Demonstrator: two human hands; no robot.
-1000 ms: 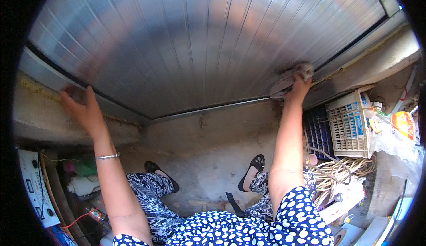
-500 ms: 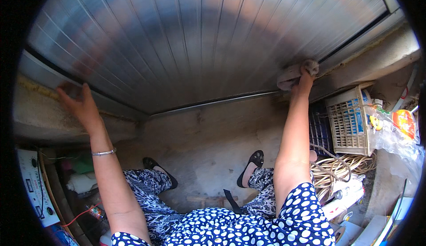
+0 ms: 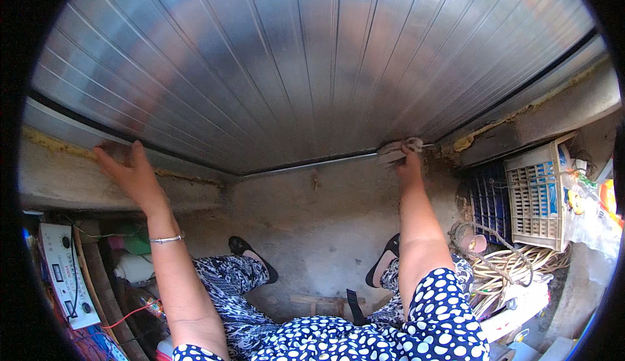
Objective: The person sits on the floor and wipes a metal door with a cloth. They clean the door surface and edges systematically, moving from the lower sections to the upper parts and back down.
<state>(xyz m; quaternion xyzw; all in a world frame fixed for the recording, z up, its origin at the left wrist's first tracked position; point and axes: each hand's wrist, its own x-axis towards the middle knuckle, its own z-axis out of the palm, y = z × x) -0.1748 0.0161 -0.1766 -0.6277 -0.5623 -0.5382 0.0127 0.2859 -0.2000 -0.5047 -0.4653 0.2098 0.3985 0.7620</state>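
Fingers of the right hand (image 3: 409, 159) bunch a soft, light rag (image 3: 393, 152) against the bottom rail of the ribbed metal shutter (image 3: 312, 68), far right; it looks limp, best gripped in a wad. Left hand (image 3: 130, 175) lies spread and empty on the concrete ledge (image 3: 71, 182), far left.

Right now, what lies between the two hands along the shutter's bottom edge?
Head view: only bare metal rail between left hand and right hand, which grips a rag.

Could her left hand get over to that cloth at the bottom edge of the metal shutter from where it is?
Probably yes, with a long stretch. The left hand rests flat on the concrete ledge, far from the cloth in the right hand. Nothing stands between them along the shutter edge.
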